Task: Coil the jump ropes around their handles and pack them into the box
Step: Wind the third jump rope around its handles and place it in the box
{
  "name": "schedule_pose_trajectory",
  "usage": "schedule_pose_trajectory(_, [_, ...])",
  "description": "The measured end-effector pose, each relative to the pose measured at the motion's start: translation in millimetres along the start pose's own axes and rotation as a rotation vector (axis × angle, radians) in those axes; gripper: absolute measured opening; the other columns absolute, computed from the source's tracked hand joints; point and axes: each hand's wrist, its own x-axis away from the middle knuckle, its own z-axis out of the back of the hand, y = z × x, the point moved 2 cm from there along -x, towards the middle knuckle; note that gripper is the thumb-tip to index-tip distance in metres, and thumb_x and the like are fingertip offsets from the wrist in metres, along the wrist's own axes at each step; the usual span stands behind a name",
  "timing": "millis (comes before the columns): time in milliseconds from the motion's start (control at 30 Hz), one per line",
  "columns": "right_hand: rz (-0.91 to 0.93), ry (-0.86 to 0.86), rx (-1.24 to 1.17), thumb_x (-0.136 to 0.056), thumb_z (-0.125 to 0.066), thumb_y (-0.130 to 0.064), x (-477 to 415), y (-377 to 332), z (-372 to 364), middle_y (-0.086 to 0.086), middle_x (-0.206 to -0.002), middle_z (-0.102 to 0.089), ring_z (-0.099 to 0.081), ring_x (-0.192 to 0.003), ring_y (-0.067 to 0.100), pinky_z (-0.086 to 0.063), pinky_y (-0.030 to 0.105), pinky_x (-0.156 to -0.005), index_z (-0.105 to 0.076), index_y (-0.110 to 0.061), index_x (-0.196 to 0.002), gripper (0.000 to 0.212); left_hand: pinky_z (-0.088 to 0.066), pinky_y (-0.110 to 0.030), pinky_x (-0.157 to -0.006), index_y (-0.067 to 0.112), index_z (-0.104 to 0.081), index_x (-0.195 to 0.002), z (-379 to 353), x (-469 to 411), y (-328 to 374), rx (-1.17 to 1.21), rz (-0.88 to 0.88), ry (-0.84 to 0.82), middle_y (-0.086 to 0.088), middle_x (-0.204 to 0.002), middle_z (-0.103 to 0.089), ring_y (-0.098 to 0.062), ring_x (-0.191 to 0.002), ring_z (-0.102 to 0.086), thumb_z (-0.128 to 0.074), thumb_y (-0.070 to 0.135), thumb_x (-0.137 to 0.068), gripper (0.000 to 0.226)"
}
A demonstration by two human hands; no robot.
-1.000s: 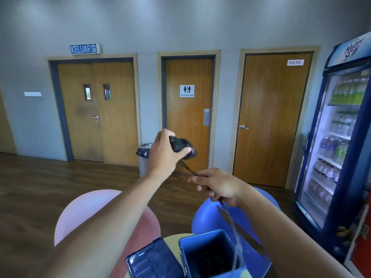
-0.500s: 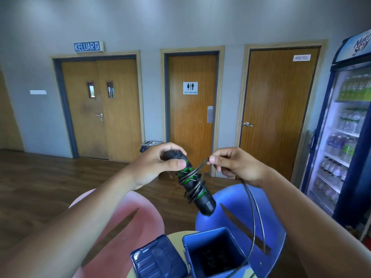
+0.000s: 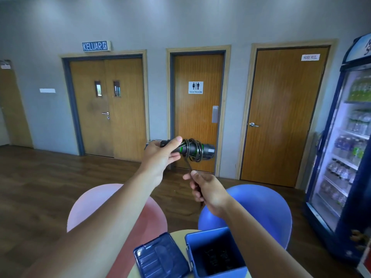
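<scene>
Jump rope handles [image 3: 190, 150] now lie level in the air above the box [image 3: 206, 233]; half a second ago they tilted down. Left hand [image 3: 160, 157] grips them, cord [image 3: 189, 167] coiled round. Right hand [image 3: 207, 190] has dropped below, pinching the cord taut: another turn likely under way. Slack is hidden behind the right arm, and the box contents are too dark to make out.

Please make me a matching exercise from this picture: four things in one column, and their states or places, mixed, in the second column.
Things:
1 left hand
2 right hand
3 blue box
4 lid

States or places:
a pinches the rope under the handles
b stands open on the table
c holds the handles level
d lies left of the blue box

Pairs: 1-c, 2-a, 3-b, 4-d
</scene>
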Motion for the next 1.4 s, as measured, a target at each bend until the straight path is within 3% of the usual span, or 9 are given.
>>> schedule_pose_trajectory(100, [-0.046,-0.044,0.211,-0.106,-0.044,-0.019,5,2,1,0.000,-0.067,-0.046,-0.040,-0.049,0.009,-0.032,0.021,-0.046,-0.064,-0.005,-0.104,0.024,-0.063,-0.039,-0.068,-0.005,-0.066,-0.085,2,-7,-12,-0.294,-0.177,0.088,-0.017,-0.079,-0.073,-0.031,-0.075,-0.073,-0.085,0.032,-0.079,0.042])
schedule_pose_trajectory(200, [-0.115,-0.135,0.303,-0.105,-0.047,-0.019,9,0,-1,-0.002,-0.066,-0.046,-0.039,-0.045,0.006,-0.029,0.017,-0.043,-0.063,-0.008,-0.099,0.020,-0.041,-0.026,-0.060,0.006,-0.050,-0.099,2,-6,-17,-0.741,-0.357,0.164,-0.003,-0.087,-0.059,-0.020,-0.075,-0.057,-0.087,0.037,-0.075,0.053])
schedule_pose_trajectory(367, [-0.059,-0.196,0.590,-0.099,-0.058,-0.032,21,-19,20,-0.008,-0.059,-0.048,-0.038,-0.046,0.008,-0.029,0.023,-0.046,-0.065,-0.020,-0.078,0.025,-0.050,-0.040,-0.081,0.013,-0.047,-0.123,23,-11,-25,-1.209,-0.453,-0.091,-0.005,-0.127,-0.051,-0.030,-0.105,-0.059,-0.079,0.031,-0.085,0.053])
schedule_pose_trajectory(633, [0.213,0.099,0.760,-0.098,-0.055,-0.042,13,-80,69,-0.008,-0.056,-0.047,-0.039,-0.046,0.006,-0.034,0.016,-0.046,-0.071,-0.017,-0.085,0.032,-0.041,-0.018,-0.087,0.044,-0.061,-0.121,43,8,-6,-0.865,-0.261,-0.422,0.014,-0.113,-0.067,0.005,-0.105,-0.060,-0.069,0.060,-0.085,0.041])
schedule_pose_trajectory(767, [0.177,0.034,0.464,-0.094,-0.063,-0.038,7,-83,66,-0.006,-0.052,-0.040,-0.032,-0.043,0.009,-0.028,0.016,-0.041,-0.069,-0.013,-0.077,0.031,-0.042,-0.031,-0.104,0.042,-0.070,-0.116,26,26,15,-0.526,-0.246,-0.566,-0.003,-0.126,-0.067,-0.019,-0.121,-0.059,-0.072,0.060,-0.078,0.042])
schedule_pose_trajectory(867, [0.170,-0.110,0.253,-0.092,-0.061,-0.038,5,-69,48,0.002,-0.055,-0.040,-0.035,-0.041,0.012,-0.028,0.021,-0.041,-0.066,-0.016,-0.068,0.033,-0.050,-0.027,-0.090,0.026,-0.073,-0.113,14,36,28,-0.257,-0.208,-0.659,-0.010,-0.119,-0.066,-0.023,-0.106,-0.063,-0.081,0.056,-0.074,0.050])
schedule_pose_trajectory(1000, [0.078,-0.025,-0.115,-0.107,-0.031,-0.010,8,-41,18,-0.005,-0.048,-0.055,-0.052,-0.039,0.008,-0.046,0.022,-0.043,-0.051,-0.004,-0.075,0.039,-0.055,-0.026,-0.071,0.007,-0.067,-0.101,0,36,39,0.063,-0.223,-0.462,-0.005,-0.091,-0.069,-0.017,-0.084,-0.065,-0.070,0.026,-0.089,0.022])
schedule_pose_trajectory(1200, [0.131,-0.045,0.088,-0.106,-0.044,-0.026,6,-24,-18,-0.001,-0.062,-0.040,-0.044,-0.046,0.017,-0.042,0.029,-0.051,-0.063,-0.007,-0.099,0.028,-0.054,-0.032,-0.070,0.012,-0.062,-0.088,-6,10,26,0.061,-0.149,0.037,0.000,-0.081,-0.070,-0.017,-0.070,-0.062,-0.077,0.036,-0.086,0.028])
schedule_pose_trajectory(1400, [0.158,-0.081,0.780,-0.103,-0.049,-0.035,17,-34,-12,-0.001,-0.067,-0.054,-0.046,-0.057,0.013,-0.038,0.031,-0.057,-0.065,-0.012,-0.086,0.033,-0.038,-0.020,-0.065,0.013,-0.050,-0.110,25,-4,20,-0.687,-0.318,0.281,0.001,-0.101,-0.057,-0.016,-0.090,-0.056,-0.080,0.040,-0.083,0.049])
